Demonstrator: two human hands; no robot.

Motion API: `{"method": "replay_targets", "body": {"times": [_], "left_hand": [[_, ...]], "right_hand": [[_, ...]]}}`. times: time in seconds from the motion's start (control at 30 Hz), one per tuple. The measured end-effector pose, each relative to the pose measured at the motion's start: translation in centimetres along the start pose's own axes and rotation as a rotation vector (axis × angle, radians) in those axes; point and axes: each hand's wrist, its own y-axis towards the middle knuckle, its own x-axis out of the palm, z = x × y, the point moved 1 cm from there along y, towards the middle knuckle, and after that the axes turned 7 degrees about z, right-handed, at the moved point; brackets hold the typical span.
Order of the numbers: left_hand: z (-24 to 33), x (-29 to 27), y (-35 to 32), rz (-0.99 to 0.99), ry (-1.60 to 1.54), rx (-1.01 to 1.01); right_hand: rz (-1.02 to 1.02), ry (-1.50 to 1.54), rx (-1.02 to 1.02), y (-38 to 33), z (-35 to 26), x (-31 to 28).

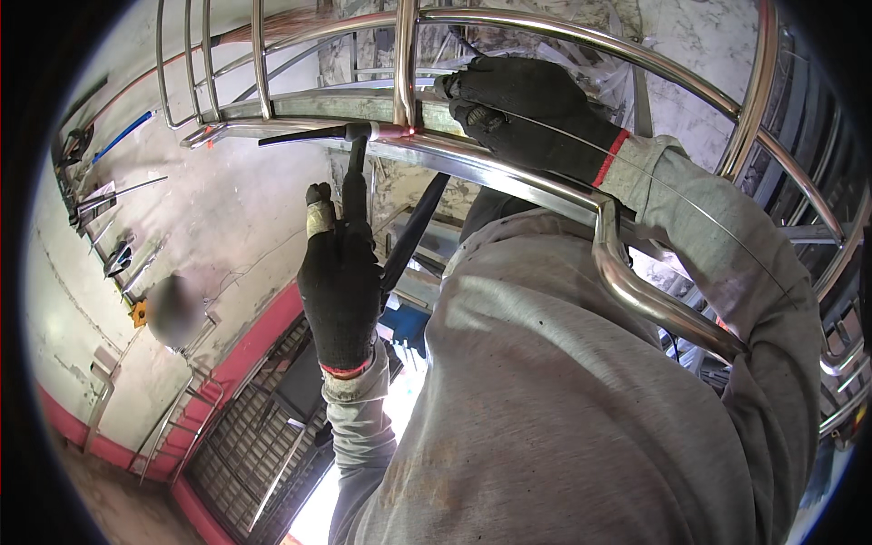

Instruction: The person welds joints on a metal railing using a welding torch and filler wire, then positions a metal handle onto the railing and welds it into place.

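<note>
Torch point(360, 133) in upper centre of frame, nozzle pointing right at the joint of post point(406, 65) and rail point(509, 171).
Left hand point(342, 282), black glove, left of centre: fingers wrapped round torch handle, one worn tan fingertip sticking up. Torch head axis near level: black back cap to frame left, pinkish nozzle to frame right, handle dropping into the glove. Small red glow point(411, 132) at nozzle tip. Right hand point(536, 113), upper right of centre: fingers curled, gripping thin rod point(656, 178); rod slants down to frame right, over sleeve point(727, 232). Can't tell if this glove touches the rail.
</note>
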Motion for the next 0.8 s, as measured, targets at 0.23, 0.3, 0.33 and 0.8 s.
{"method": "replay_targets", "body": {"times": [0.23, 0.3, 0.33, 0.8], "left_hand": [[-0.7, -0.2, 0.1, -0.03, -0.179, -0.102], [0.9, -0.6, -0.1, 0.062, -0.571, -0.4], [1.3, -0.6, -0.2, 0.146, -0.963, -0.689], [-6.6, 6.8, -1.0, -0.053, -2.029, -0.461]], "right_hand": [[-0.081, -0.033, 0.06, 0.2, -0.1, -0.8], [-0.13, 0.027, 0.115, 0.2, 0.2, -0.8], [-0.175, 0.083, 0.179, 0.1, 0.5, -0.7], [-0.332, 0.366, 0.597, 2.8, -3.3, -16.4]]}}
